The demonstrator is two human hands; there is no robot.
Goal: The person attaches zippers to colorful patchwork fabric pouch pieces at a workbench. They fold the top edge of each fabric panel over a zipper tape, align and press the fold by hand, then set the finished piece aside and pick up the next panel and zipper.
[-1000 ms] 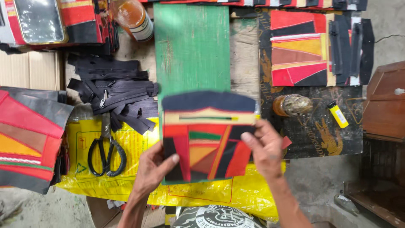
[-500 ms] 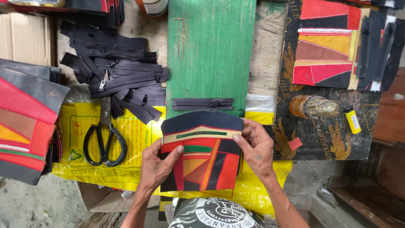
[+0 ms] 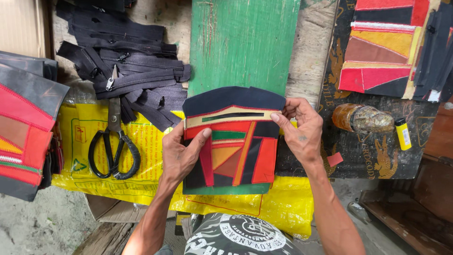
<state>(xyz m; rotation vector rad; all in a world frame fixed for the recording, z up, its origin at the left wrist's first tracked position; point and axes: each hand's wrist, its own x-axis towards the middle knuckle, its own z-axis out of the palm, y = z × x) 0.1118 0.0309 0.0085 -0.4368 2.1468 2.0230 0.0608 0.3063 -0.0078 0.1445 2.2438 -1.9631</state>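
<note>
Head view, looking down on the worktop (image 3: pixel 311 52). Centre: a patchwork fabric panel (image 3: pixel 233 141), pieced from navy, cream, red, orange, brown, black and green strips, lies flat with its upper edge over the lower end of a green painted board (image 3: pixel 243 42) and its lower edge over a yellow plastic sack (image 3: pixel 141 141). A narrow dark slot runs across the cream band near the top of the panel.

Left hand (image 3: pixel 181 153): palm down on the panel's left edge, fingers spread flat, thumb pressing the red and green patches; the grip is open and flattened against the cloth, enclosing nothing.

Right hand (image 3: pixel 302 127): at the panel's upper right corner, its grip pinched closed on the panel's edge, thumb and forefinger meeting at the cream band.

Left of the panel: black-handled scissors (image 3: pixel 114 146) lie closed on the yellow sack, blades pointing up toward a heap of black zippers (image 3: pixel 132 75). Far left: a stack of similar patchwork pieces (image 3: pixel 23 127).

Right of the panel: a glass jar (image 3: pixel 361 118) lies on its side on a dark printed sheet (image 3: pixel 377 160), a yellow lighter (image 3: pixel 402 133) just beside it. Upper right: another patchwork panel (image 3: pixel 382 47), with black strips (image 3: pixel 436 52) along its right side.
</note>
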